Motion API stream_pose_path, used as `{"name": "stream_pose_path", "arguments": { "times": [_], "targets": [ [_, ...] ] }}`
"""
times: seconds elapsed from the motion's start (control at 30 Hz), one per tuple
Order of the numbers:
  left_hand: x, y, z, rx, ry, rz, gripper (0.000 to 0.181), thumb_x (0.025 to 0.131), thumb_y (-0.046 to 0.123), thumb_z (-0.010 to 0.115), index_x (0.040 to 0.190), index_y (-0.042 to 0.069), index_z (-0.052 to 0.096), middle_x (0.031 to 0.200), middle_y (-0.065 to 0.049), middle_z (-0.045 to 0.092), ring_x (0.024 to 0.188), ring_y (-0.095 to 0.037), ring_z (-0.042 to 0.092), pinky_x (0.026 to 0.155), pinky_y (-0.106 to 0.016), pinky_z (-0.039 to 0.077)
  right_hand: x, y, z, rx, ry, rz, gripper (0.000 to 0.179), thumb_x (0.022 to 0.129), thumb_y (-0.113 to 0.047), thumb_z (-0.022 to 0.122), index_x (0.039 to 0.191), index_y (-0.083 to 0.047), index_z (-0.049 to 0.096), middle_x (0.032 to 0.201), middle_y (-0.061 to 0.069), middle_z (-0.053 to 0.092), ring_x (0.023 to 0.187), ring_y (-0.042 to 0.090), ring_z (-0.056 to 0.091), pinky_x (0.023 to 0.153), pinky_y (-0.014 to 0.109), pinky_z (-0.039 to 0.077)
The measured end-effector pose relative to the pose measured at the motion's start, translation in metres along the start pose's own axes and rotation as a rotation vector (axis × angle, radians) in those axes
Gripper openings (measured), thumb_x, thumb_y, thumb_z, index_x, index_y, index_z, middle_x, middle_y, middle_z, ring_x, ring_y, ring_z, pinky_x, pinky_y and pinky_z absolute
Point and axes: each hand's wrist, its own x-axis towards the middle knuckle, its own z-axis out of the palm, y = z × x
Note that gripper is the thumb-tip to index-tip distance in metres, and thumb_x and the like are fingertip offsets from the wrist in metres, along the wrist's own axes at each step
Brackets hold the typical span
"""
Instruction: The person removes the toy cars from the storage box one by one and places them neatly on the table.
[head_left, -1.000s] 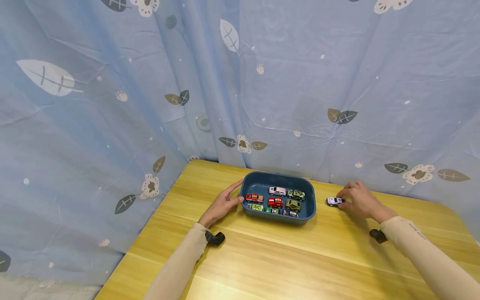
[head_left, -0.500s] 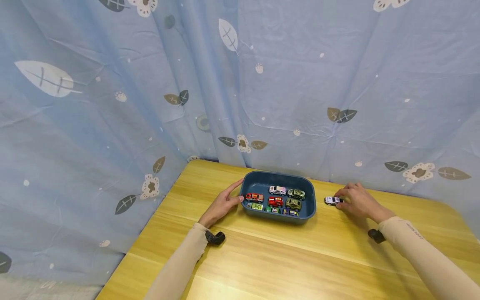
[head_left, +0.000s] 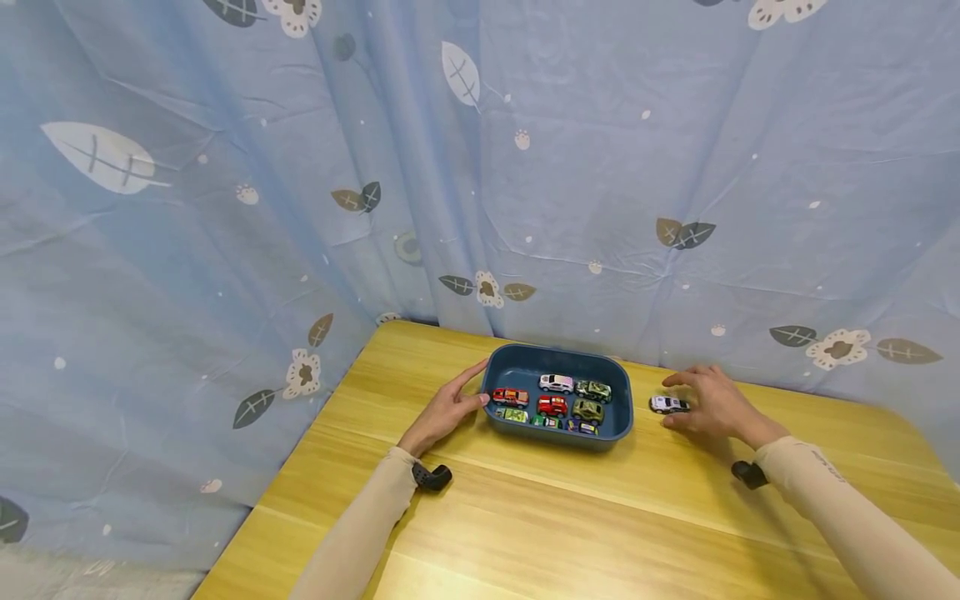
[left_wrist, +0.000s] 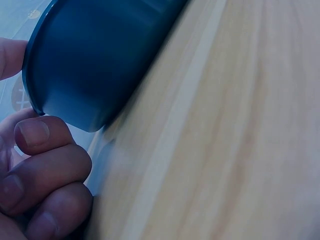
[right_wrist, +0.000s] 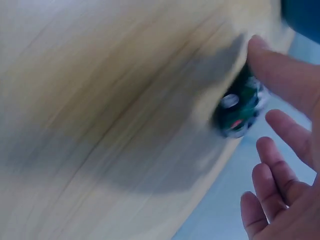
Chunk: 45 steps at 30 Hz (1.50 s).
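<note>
A dark blue tub [head_left: 617, 421] stands on the wooden table with several toy cars inside. My left hand [head_left: 444, 412] is at its left end, thumb and index finger spread apart and touching the rim. In the left wrist view the other fingers [left_wrist: 60, 167] curl loosely below the tub wall [left_wrist: 95, 65]. To the right of the tub, a small white toy car [head_left: 668, 404] sits on the table. My right hand [head_left: 716, 406] is just right of it, thumb and index finger parted either side of it. The right wrist view shows this toy car [right_wrist: 242, 105], blurred, beside the thumb [right_wrist: 282, 75].
Inside the tub are red toy cars [head_left: 552, 406], a camouflage toy car [head_left: 592, 391] and a white-and-pink toy car [head_left: 556, 383], among others. A blue patterned curtain [head_left: 585, 167] hangs right behind the table [head_left: 540, 517] and along its left side.
The white toy car has slid slightly left, toward the tub. The right thumb and index finger have moved apart from around it. The left hand and tub stay put.
</note>
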Motion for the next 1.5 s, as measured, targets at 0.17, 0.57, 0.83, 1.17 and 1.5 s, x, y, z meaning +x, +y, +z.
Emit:
{"name": "stream_pose_path", "arguments": {
  "times": [0.17, 0.57, 0.83, 1.17, 1.5],
  "targets": [
    [0.000, -0.003, 0.000, 0.013, -0.002, -0.005, 0.066, 0.106, 0.029, 0.068, 0.165, 0.039, 0.039, 0.057, 0.009, 0.032, 0.046, -0.010, 0.030, 0.051, -0.024, 0.031, 0.010, -0.014, -0.014, 0.128, 0.025, -0.004, 0.058, 0.084, -0.037, 0.092, 0.128, -0.003, 0.074, 0.131, 0.029, 0.061, 0.121, 0.051, 0.050, 0.096, 0.068, 0.044],
    [0.000, 0.000, 0.000, 0.009, -0.012, 0.018, 0.066, 0.106, 0.032, 0.067, 0.164, 0.041, 0.038, 0.056, 0.008, 0.032, 0.046, -0.010, 0.028, 0.051, -0.025, 0.030, 0.047, -0.062, -0.042, 0.246, 0.057, 0.028, 0.047, 0.089, -0.052, 0.083, 0.123, -0.020, 0.079, 0.156, 0.022, 0.045, 0.142, 0.049, 0.034, 0.106, 0.072, 0.032],
    [0.000, 0.000, -0.001, 0.022, -0.014, 0.018, 0.068, 0.105, 0.032, 0.068, 0.165, 0.040, 0.037, 0.055, 0.008, 0.032, 0.045, -0.011, 0.029, 0.051, -0.025, 0.031, 0.080, -0.106, -0.028, 0.298, 0.022, -0.061, 0.032, 0.087, -0.048, 0.085, 0.111, -0.027, 0.082, 0.166, 0.017, 0.037, 0.153, 0.051, 0.023, 0.112, 0.079, 0.022],
    [0.000, -0.004, 0.001, 0.022, -0.006, 0.034, 0.067, 0.105, 0.030, 0.068, 0.165, 0.039, 0.039, 0.056, 0.009, 0.032, 0.047, -0.010, 0.029, 0.052, -0.025, 0.030, 0.107, -0.146, -0.006, 0.320, -0.097, -0.142, 0.021, 0.085, -0.046, 0.086, 0.096, -0.029, 0.083, 0.171, 0.017, 0.031, 0.157, 0.050, 0.013, 0.113, 0.083, 0.009],
    [0.000, 0.000, 0.000, 0.002, -0.010, 0.015, 0.067, 0.105, 0.029, 0.068, 0.164, 0.041, 0.039, 0.057, 0.008, 0.034, 0.047, -0.009, 0.030, 0.051, -0.025, 0.029, 0.125, -0.171, 0.020, 0.312, -0.154, -0.216, 0.021, 0.087, -0.039, 0.086, 0.099, -0.021, 0.083, 0.166, 0.023, 0.039, 0.154, 0.053, 0.018, 0.113, 0.083, 0.014]
  ]
}}
